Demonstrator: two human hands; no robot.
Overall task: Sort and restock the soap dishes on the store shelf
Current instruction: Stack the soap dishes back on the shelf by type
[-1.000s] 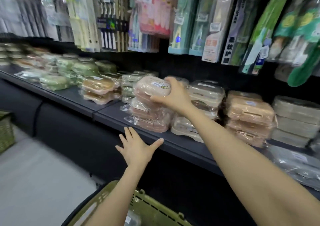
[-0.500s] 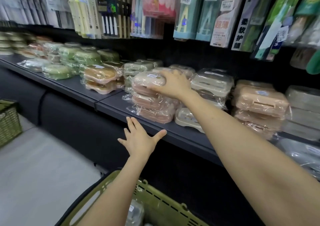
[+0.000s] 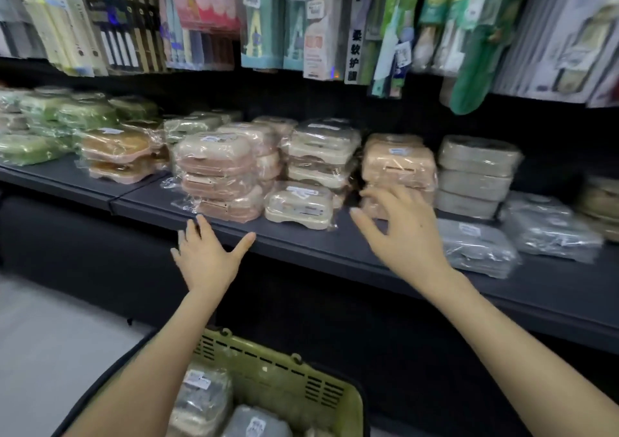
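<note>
Wrapped soap dishes [image 3: 217, 175] sit in colour-sorted stacks along a dark store shelf [image 3: 321, 249], with a single beige dish [image 3: 299, 206] lying alone near the front. The person's right hand [image 3: 407, 235] hovers just before the peach stack [image 3: 398, 165], fingers spread and loose, holding nothing. The left hand [image 3: 207, 257], also splayed and empty, is at the shelf's front edge. Below, a green basket [image 3: 288, 383] holds more wrapped dishes; packaged goods [image 3: 301, 18] hang above.

Both hands empty: left hand [image 3: 206, 259], right hand [image 3: 407, 235] spread before shelf [image 3: 301, 249].
</note>
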